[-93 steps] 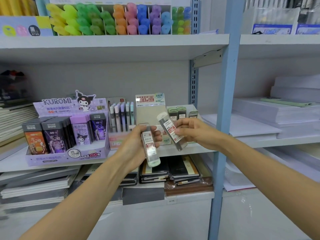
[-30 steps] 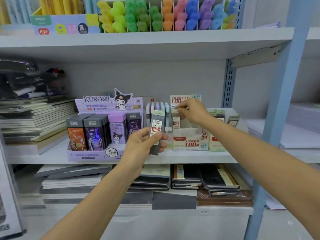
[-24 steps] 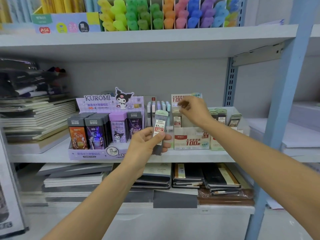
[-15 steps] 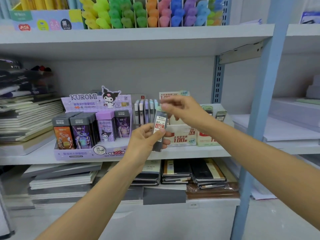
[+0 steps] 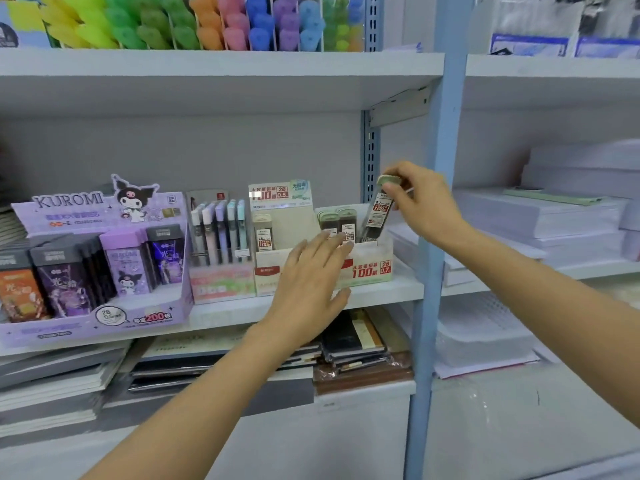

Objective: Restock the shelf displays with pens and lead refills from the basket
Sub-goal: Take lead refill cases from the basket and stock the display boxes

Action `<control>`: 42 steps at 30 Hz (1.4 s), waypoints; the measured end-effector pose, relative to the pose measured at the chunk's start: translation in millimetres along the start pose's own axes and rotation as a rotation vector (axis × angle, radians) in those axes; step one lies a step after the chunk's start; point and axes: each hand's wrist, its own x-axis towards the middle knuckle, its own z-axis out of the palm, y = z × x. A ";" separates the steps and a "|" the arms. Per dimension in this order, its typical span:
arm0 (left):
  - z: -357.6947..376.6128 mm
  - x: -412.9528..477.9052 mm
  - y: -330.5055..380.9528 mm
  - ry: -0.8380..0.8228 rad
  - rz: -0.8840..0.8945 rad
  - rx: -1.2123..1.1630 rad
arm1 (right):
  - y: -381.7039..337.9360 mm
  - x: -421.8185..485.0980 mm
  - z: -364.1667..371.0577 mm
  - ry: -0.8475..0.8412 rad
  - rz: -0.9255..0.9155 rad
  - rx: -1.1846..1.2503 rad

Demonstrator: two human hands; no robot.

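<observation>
The lead refill tube (image 5: 377,216) pinched in the fingers (image 5: 403,173) is dark with a pale green cap and a white-and-red label. Just below the fingers the display box (image 5: 367,268) is cream with red print. Well left of them the Kuromi box (image 5: 104,317) is lilac.

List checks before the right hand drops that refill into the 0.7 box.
1. Grip: right hand pinches refill by its cap: ok.
2. Size: refill label reads 0.7, matching the 0.7 box: ok.
3. Refill upright: not ok, its top leans right.
4. Lower end behind the box's front wall: ok.
5. Room beside the two stocked refills: cannot tell.
6. Free hand: left hand open, holding nothing: ok; whether it steadies the box: cannot tell.
</observation>
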 end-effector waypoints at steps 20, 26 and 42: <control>23.9 3.9 -12.3 -0.031 0.023 0.119 | 48.9 16.0 63.5 -0.090 0.113 -0.101; 12.6 -9.9 -11.5 -0.011 0.014 -0.034 | 35.3 -10.3 52.8 -0.015 0.022 -0.120; 173.5 -355.7 -24.3 -0.726 -0.715 -0.424 | 3.3 -351.1 249.9 -1.147 0.205 0.269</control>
